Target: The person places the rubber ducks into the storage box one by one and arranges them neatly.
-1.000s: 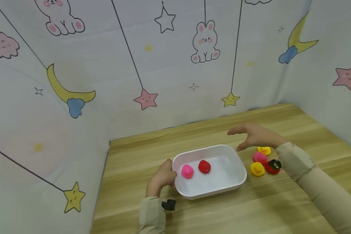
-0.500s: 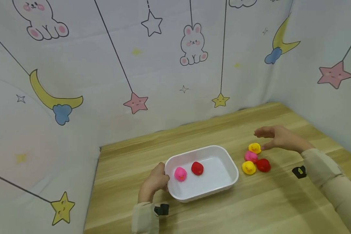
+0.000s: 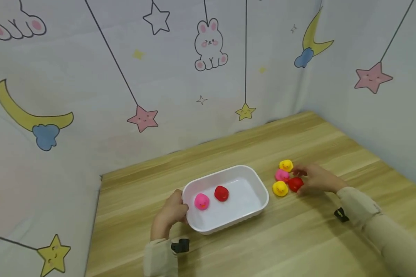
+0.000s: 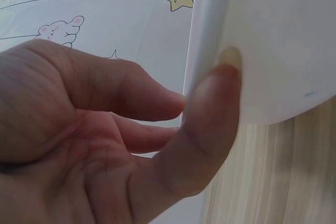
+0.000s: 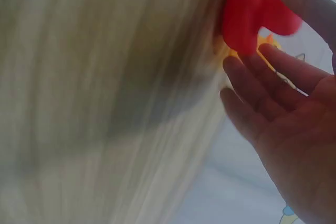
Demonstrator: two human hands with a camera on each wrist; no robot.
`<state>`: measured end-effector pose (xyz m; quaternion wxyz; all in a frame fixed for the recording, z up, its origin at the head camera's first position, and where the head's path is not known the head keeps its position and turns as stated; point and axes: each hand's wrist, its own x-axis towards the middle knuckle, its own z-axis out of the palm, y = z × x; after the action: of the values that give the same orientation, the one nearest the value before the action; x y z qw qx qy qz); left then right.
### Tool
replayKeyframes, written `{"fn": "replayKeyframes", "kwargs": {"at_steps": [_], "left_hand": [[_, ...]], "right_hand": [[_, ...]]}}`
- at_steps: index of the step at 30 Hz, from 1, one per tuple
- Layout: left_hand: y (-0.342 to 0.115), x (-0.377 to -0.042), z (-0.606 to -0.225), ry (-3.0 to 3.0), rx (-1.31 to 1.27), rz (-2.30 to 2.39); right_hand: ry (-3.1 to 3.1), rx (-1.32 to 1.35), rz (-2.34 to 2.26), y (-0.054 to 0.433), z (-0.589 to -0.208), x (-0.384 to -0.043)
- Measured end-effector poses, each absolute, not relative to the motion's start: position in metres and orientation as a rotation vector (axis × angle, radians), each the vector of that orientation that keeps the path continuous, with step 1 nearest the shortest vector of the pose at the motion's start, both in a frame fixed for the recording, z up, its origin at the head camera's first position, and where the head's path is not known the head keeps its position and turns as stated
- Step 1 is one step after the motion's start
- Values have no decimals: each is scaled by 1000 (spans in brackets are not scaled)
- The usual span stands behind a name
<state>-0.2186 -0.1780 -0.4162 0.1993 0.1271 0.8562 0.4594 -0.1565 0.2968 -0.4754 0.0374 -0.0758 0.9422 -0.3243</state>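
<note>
Right hand (image 3: 317, 179) drops to loose red duck (image 3: 295, 184)

The left hand (image 3: 171, 211) pinches the tray (image 3: 243, 194)'s left end; a pink duck (image 3: 202, 201) and a red duck (image 3: 221, 193) lie inside. Right of it cluster two yellow ducks (image 3: 280, 189), another pink duck (image 3: 282, 175) and the loose red duck, now seemingly the piece being worked: loosely spread fingers (image 5: 294, 69) surround it, contact hard to judge.

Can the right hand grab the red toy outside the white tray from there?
Probably yes: the right hand is right beside that red toy, thumb and fingers apart, with nothing visible blocking its way.
</note>
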Motion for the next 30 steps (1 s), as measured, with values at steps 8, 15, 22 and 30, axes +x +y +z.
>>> {"fn": "replayKeyframes", "kwargs": {"at_steps": [8, 15, 22, 30], "left_hand": [[-195, -217, -412, 2418, 313, 1281], [-184, -219, -418, 2380, 364, 1266], [-184, -219, -418, 2371, 354, 1273], [-185, -217, -415, 2383, 367, 1262]], "right_hand": [[2958, -326, -980, 274, -490, -169], [2943, -211, -1030, 290, -484, -152], [2857, -128, -1224, 294, -463, -149], [2740, -126, -1482, 291, -442, -151]]}}
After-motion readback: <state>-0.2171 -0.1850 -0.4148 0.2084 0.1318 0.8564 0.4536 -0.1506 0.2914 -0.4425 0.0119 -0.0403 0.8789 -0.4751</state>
